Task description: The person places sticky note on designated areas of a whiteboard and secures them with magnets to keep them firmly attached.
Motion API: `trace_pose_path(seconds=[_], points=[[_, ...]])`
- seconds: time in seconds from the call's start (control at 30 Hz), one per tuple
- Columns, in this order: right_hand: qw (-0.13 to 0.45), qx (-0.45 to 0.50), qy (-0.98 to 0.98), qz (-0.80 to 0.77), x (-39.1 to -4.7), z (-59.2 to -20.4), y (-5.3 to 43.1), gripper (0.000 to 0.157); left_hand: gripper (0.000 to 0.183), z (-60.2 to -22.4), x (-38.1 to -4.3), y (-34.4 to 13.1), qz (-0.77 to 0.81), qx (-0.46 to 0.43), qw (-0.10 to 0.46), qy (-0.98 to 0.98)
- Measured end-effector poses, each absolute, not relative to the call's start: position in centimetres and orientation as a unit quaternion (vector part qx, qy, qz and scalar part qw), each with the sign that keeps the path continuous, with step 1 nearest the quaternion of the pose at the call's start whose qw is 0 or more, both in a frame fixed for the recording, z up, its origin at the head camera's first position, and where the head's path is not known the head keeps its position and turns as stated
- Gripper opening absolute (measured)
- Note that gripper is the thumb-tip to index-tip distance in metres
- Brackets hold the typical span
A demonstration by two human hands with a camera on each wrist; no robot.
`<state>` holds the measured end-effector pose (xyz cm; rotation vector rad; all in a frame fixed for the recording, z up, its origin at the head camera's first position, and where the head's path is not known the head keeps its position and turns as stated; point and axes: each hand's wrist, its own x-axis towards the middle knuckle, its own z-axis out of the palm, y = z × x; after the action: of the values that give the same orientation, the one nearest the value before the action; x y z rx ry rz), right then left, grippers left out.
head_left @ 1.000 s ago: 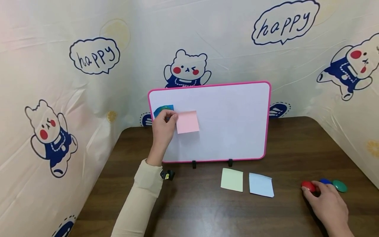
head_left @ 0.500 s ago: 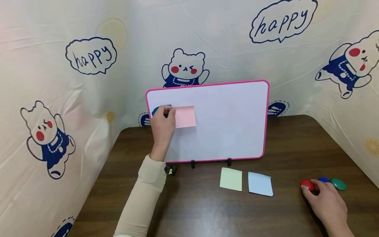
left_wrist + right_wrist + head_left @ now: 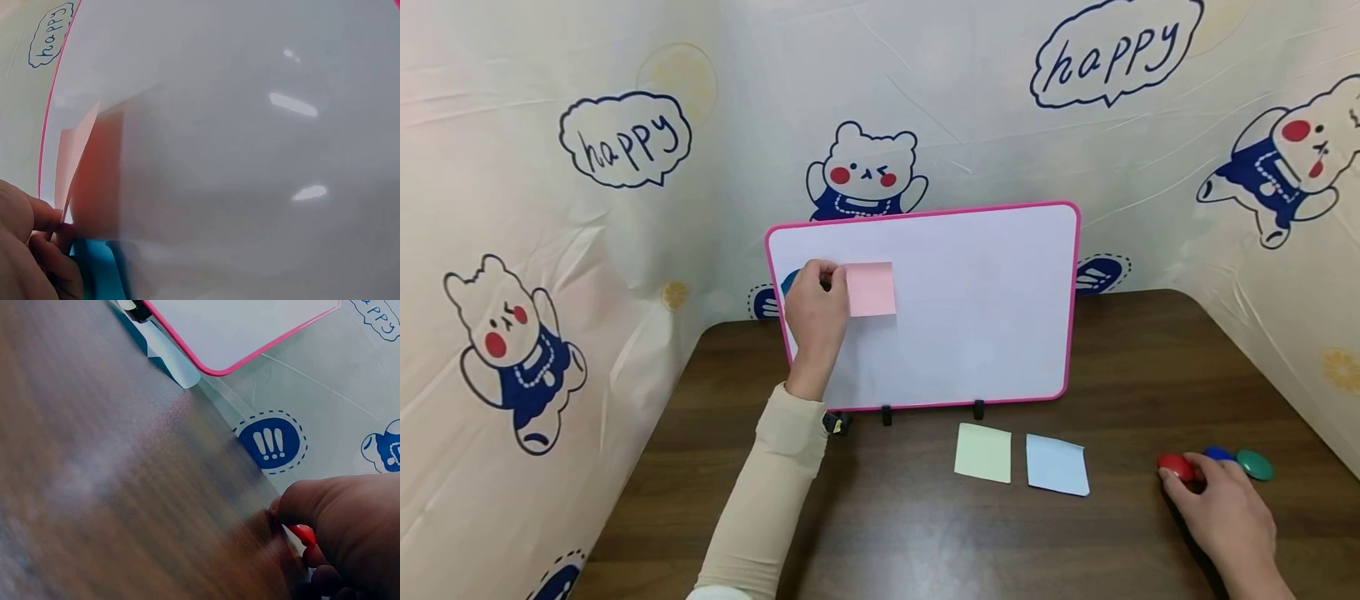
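My left hand [image 3: 817, 321] pinches a pink sticky note [image 3: 871, 289] by its left edge in front of the upright whiteboard [image 3: 977, 308]. In the left wrist view the note [image 3: 74, 156] leans away from the board, and its reflection shows beside it. A blue paper [image 3: 103, 269] on the board's left side is mostly hidden behind that hand. Far to the right, my right hand [image 3: 1228, 517] grips a red round magnet [image 3: 1175, 467] at the table. Just beyond its fingers lie a blue magnet [image 3: 1218, 453] and a green magnet [image 3: 1255, 465].
A light green sticky note [image 3: 982, 453] and a light blue sticky note [image 3: 1057, 465] lie on the wooden table [image 3: 895, 517] before the board. Black feet [image 3: 978, 409] support the whiteboard's lower edge. A printed curtain [image 3: 737, 150] hangs behind and at both sides.
My left hand has raised the pink note a little on the board, and the note now hangs straighter. The right hand stays at the red magnet. The head view has shifted slightly.
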<state>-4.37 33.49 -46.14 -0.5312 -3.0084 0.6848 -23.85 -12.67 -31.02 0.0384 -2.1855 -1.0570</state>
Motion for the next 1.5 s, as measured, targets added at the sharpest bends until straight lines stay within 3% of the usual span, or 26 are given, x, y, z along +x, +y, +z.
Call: trace_pose_path(seconds=[1.5], points=[[0.001, -0.17, -0.962, 0.213, -4.32, -46.28, 33.32, 0.072, 0.024, -30.89, -23.93, -12.73, -0.329, 0.001, 0.365, -0.871]])
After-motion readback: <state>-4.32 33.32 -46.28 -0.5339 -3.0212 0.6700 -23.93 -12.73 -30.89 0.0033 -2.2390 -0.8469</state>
